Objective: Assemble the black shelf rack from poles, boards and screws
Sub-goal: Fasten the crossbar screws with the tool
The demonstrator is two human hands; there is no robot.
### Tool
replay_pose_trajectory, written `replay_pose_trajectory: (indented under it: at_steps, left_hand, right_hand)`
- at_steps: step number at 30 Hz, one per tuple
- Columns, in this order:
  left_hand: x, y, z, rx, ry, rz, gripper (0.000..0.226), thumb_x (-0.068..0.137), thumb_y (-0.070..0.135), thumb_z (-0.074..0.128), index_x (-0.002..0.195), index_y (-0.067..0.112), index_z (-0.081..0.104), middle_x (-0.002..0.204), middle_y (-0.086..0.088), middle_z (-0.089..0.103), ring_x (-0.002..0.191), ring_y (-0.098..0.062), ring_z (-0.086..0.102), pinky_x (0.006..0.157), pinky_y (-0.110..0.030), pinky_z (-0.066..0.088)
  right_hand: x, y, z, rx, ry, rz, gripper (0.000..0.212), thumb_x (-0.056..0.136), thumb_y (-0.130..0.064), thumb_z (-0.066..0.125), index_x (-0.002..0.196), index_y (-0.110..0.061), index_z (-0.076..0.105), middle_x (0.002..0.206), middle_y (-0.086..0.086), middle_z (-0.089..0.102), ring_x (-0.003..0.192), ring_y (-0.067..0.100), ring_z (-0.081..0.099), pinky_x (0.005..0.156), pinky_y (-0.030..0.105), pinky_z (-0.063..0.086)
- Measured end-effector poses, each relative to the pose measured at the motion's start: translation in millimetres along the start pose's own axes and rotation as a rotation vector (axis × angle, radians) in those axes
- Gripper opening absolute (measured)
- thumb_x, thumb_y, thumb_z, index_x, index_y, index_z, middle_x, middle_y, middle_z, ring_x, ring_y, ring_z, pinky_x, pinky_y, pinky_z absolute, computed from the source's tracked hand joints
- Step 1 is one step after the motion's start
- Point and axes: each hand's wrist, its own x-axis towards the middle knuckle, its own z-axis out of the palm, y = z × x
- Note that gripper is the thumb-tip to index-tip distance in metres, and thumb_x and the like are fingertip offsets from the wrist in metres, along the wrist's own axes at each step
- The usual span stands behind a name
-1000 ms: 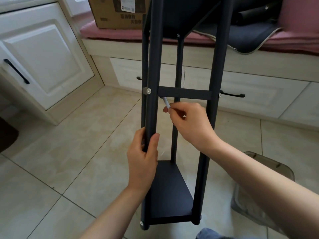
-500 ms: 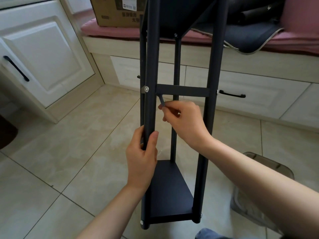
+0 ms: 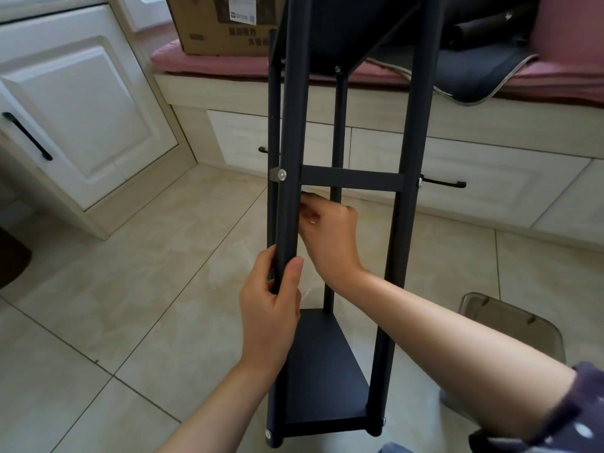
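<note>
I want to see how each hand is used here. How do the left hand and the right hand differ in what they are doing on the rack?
The left hand wraps round the near left pole, thumb in front; the right hand is curled just below the crossbar, pinching something small I cannot make out. The left hand sits lower and nearer the camera than the right hand. Both hands are bare and work at the same pole.

Printed characters and a white label on the cardboard box (image 3: 225,31) at twelve o'clock, too blurred and cut off to read. Nothing else lettered anywhere.
</note>
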Motion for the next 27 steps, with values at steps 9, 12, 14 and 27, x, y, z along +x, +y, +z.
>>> replay_pose_trajectory:
  at_steps: [9, 12, 14, 27]
  left_hand:
    - [1, 1, -1, 0.022, 0.013, 0.004, 0.018, 0.092, 0.045, 0.054, 0.103, 0.033, 0.060, 0.060, -0.017, 0.047, 0.046, -0.036, 0.045, 0.037, -0.042, 0.036]
    - [2, 1, -1, 0.018, 0.009, 0.000, 0.019, 0.092, 0.044, 0.054, 0.103, 0.030, 0.061, 0.060, -0.017, 0.047, 0.045, -0.036, 0.045, 0.037, -0.040, 0.036]
    - [2, 2, -2, 0.017, 0.002, 0.007, 0.022, 0.091, 0.046, 0.054, 0.105, 0.030, 0.061, 0.059, -0.015, 0.047, 0.045, -0.034, 0.045, 0.037, -0.038, 0.037]
    - [-4, 2, 4, 0.002, -0.027, -0.002, 0.028, 0.089, 0.052, 0.055, 0.108, 0.033, 0.061, 0.062, 0.000, 0.052, 0.045, -0.015, 0.047, 0.039, -0.025, 0.040]
  right_hand:
    - [3, 4, 5, 0.007, -0.009, -0.004, 0.012, 0.093, -0.009, 0.063, 0.087, -0.003, 0.072, 0.077, 0.006, 0.071, 0.070, 0.014, 0.065, 0.069, 0.021, 0.052]
    - [-1, 2, 1, -0.019, -0.033, 0.009, 0.018, 0.096, -0.015, 0.059, 0.085, -0.004, 0.069, 0.075, 0.006, 0.069, 0.069, 0.016, 0.063, 0.068, 0.029, 0.050]
    - [-4, 0, -6, -0.023, -0.074, 0.057, 0.022, 0.099, -0.019, 0.055, 0.085, -0.007, 0.067, 0.074, 0.005, 0.067, 0.070, 0.016, 0.062, 0.067, 0.033, 0.051]
    - [-13, -12, -69, -0.029, -0.340, 0.286, 0.016, 0.102, -0.019, 0.048, 0.099, -0.022, 0.064, 0.073, -0.011, 0.055, 0.059, -0.003, 0.060, 0.052, 0.009, 0.047]
